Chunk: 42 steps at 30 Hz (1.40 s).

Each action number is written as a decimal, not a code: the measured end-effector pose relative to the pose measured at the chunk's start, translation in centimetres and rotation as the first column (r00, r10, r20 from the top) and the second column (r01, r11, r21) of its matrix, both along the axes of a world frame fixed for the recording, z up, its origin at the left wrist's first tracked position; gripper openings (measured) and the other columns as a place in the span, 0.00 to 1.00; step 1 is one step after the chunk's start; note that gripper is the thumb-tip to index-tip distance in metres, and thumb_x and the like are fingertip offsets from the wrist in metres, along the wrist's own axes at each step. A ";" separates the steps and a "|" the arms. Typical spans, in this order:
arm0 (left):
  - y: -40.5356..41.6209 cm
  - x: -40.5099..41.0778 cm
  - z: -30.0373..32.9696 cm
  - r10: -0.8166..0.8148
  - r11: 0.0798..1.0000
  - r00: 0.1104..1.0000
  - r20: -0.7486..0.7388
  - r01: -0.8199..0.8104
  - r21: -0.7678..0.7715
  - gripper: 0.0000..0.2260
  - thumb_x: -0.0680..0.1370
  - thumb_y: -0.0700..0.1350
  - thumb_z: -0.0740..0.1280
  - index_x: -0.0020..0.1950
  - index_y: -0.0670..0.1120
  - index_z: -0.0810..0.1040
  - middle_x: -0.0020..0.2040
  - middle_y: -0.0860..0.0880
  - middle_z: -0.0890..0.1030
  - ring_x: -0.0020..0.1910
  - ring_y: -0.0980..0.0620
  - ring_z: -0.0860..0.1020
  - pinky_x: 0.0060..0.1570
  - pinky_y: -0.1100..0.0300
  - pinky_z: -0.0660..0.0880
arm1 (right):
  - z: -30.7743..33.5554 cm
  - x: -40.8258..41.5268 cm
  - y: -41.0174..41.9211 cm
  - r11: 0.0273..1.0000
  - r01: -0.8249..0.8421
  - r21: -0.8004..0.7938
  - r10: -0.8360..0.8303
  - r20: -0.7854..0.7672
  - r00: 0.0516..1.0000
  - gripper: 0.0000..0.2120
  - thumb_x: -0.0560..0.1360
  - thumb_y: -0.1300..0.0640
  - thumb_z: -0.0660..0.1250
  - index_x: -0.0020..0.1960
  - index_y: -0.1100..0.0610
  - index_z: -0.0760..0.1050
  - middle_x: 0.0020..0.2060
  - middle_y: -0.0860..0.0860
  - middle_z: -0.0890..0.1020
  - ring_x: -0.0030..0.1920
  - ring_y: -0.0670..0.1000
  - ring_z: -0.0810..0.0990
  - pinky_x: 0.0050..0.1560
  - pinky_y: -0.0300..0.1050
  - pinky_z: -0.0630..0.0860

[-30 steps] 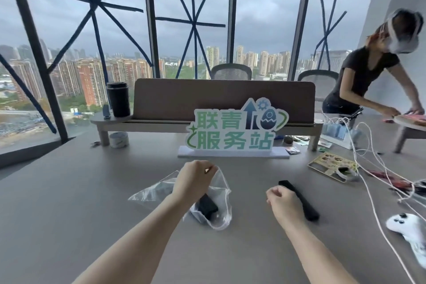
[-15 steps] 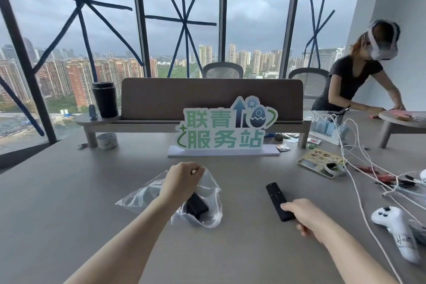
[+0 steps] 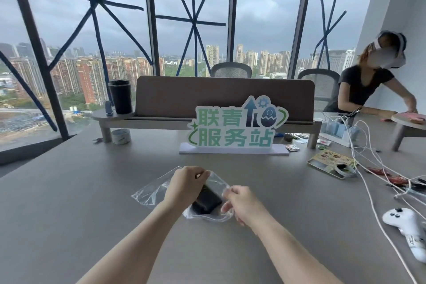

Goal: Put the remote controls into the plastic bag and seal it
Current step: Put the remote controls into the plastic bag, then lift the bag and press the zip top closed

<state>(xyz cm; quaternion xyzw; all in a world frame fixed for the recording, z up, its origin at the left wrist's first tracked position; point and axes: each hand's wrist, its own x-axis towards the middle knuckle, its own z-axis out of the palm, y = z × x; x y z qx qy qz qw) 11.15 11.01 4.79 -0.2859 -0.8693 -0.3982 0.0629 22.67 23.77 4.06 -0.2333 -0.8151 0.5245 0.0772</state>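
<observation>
A clear plastic bag (image 3: 149, 193) lies on the grey table (image 3: 69, 203) in front of me. Dark remote controls (image 3: 206, 199) show through the plastic at the bag's open end, between my hands; how many is unclear. My left hand (image 3: 184, 185) is closed on the bag's upper rim and holds the mouth up. At the right side of the mouth, my right hand (image 3: 242, 203) pinches the plastic edge between thumb and fingers. No remote lies loose on the table.
A green and white sign (image 3: 235, 129) stands behind the bag. A white game controller (image 3: 405, 223) and white cables (image 3: 368, 191) lie at the right. A tape roll (image 3: 121, 136) and black tumbler (image 3: 121, 97) are at the back left. Another person (image 3: 368, 85) works at the far right.
My right hand took the black remote from the table at the right and moved left to the bag's mouth. The remote is no longer on the table. My left hand kept hold of the bag.
</observation>
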 end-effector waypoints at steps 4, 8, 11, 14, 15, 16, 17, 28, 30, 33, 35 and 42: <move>-1.3 -0.4 -0.2 0.009 0.999 1.000 -0.004 -0.009 -0.047 0.12 0.76 0.53 0.63 0.44 0.49 0.84 0.41 0.50 0.83 0.41 0.49 0.79 0.42 0.57 0.75 | -0.8 -0.6 1.0 0.930 0.117 0.348 -0.124 -0.001 0.992 0.17 0.71 0.41 0.65 0.54 0.49 0.70 0.39 0.46 0.80 0.41 0.52 0.80 0.38 0.47 0.72; -1.5 0.3 0.0 -0.102 0.985 0.995 0.010 0.103 -0.141 0.11 0.76 0.53 0.64 0.47 0.51 0.84 0.42 0.52 0.84 0.42 0.52 0.79 0.37 0.61 0.73 | -1.6 -2.6 1.1 0.912 0.044 0.407 -0.069 0.047 0.996 0.14 0.73 0.43 0.62 0.57 0.44 0.74 0.46 0.48 0.83 0.46 0.54 0.82 0.42 0.46 0.76; -2.5 0.8 0.5 -0.188 0.928 0.982 0.027 0.187 -0.322 0.10 0.72 0.52 0.67 0.51 0.55 0.81 0.34 0.58 0.77 0.34 0.59 0.74 0.30 0.67 0.66 | -1.9 -3.5 1.4 0.892 0.132 0.431 -0.126 -0.043 0.991 0.09 0.74 0.55 0.60 0.44 0.52 0.79 0.37 0.50 0.84 0.40 0.56 0.81 0.42 0.47 0.80; -3.8 0.7 0.2 -0.250 0.824 0.963 0.104 0.268 -0.499 0.18 0.68 0.47 0.67 0.58 0.57 0.77 0.36 0.59 0.76 0.37 0.57 0.75 0.32 0.64 0.68 | -1.7 -3.6 1.8 0.902 0.179 0.393 -0.153 -0.096 0.984 0.09 0.73 0.60 0.61 0.41 0.52 0.80 0.36 0.49 0.84 0.37 0.55 0.81 0.39 0.45 0.76; -4.1 0.5 -0.1 -0.235 0.805 0.968 0.092 0.247 -0.539 0.19 0.69 0.44 0.65 0.59 0.56 0.77 0.42 0.55 0.80 0.42 0.51 0.78 0.36 0.60 0.73 | -1.5 -3.5 2.0 0.913 0.198 0.357 -0.167 -0.117 0.979 0.10 0.73 0.61 0.62 0.41 0.53 0.81 0.36 0.50 0.85 0.34 0.54 0.80 0.37 0.44 0.76; -4.5 0.1 -0.3 -0.183 0.815 0.982 0.053 0.182 -0.551 0.20 0.69 0.41 0.63 0.60 0.56 0.77 0.49 0.52 0.81 0.48 0.46 0.79 0.42 0.58 0.76 | -1.1 -3.2 2.1 0.927 0.220 0.305 -0.186 -0.136 0.973 0.10 0.73 0.62 0.62 0.41 0.53 0.81 0.35 0.51 0.85 0.30 0.53 0.79 0.33 0.42 0.75; -4.8 -0.2 -0.1 -0.093 0.845 0.996 -0.001 0.078 -0.529 0.20 0.71 0.41 0.63 0.60 0.57 0.78 0.54 0.50 0.82 0.51 0.44 0.79 0.46 0.56 0.77 | -0.6 -3.0 2.3 0.938 0.244 0.245 -0.209 -0.159 0.965 0.10 0.73 0.62 0.62 0.42 0.54 0.82 0.34 0.52 0.86 0.25 0.51 0.78 0.30 0.40 0.74; -7.6 -1.4 16.7 -0.192 0.922 0.909 0.371 0.037 0.385 0.05 0.71 0.35 0.73 0.44 0.43 0.83 0.36 0.44 0.81 0.25 0.56 0.80 0.25 0.67 0.77 | 14.9 -0.9 1.6 0.942 0.116 -0.316 -0.279 -0.539 0.795 0.10 0.71 0.69 0.65 0.42 0.59 0.84 0.27 0.55 0.81 0.19 0.47 0.73 0.20 0.38 0.71; -7.4 -1.4 17.2 -0.235 0.894 0.907 0.349 0.060 0.445 0.05 0.71 0.34 0.72 0.43 0.42 0.83 0.35 0.45 0.81 0.27 0.56 0.80 0.28 0.68 0.77 | 15.8 -0.6 1.8 0.922 0.086 -0.379 -0.299 -0.550 0.780 0.09 0.70 0.70 0.66 0.41 0.61 0.84 0.27 0.55 0.81 0.19 0.47 0.73 0.20 0.37 0.70; -7.1 -1.2 16.0 -0.326 0.872 0.876 0.356 0.133 0.471 0.07 0.71 0.34 0.72 0.47 0.41 0.84 0.39 0.46 0.83 0.37 0.55 0.81 0.35 0.70 0.78 | 15.9 0.0 2.3 0.916 0.102 -0.388 -0.313 -0.530 0.788 0.06 0.71 0.67 0.67 0.45 0.66 0.83 0.28 0.54 0.80 0.19 0.47 0.74 0.20 0.37 0.71; -7.1 -1.0 14.4 -0.365 0.875 0.867 0.341 0.194 0.444 0.10 0.70 0.34 0.72 0.51 0.40 0.83 0.44 0.44 0.84 0.42 0.53 0.81 0.40 0.71 0.78 | 15.4 0.5 2.6 0.929 0.126 -0.348 -0.300 -0.511 0.805 0.05 0.72 0.66 0.69 0.44 0.67 0.83 0.28 0.54 0.79 0.19 0.46 0.74 0.20 0.37 0.71; -6.2 -0.1 10.7 -0.148 0.924 0.959 0.242 0.047 0.379 0.06 0.72 0.33 0.71 0.47 0.33 0.83 0.37 0.43 0.81 0.25 0.59 0.73 0.25 0.70 0.70 | 15.2 2.7 2.6 0.966 0.259 0.006 -0.226 -0.467 0.855 0.07 0.70 0.63 0.72 0.36 0.66 0.83 0.19 0.46 0.72 0.16 0.43 0.65 0.22 0.35 0.64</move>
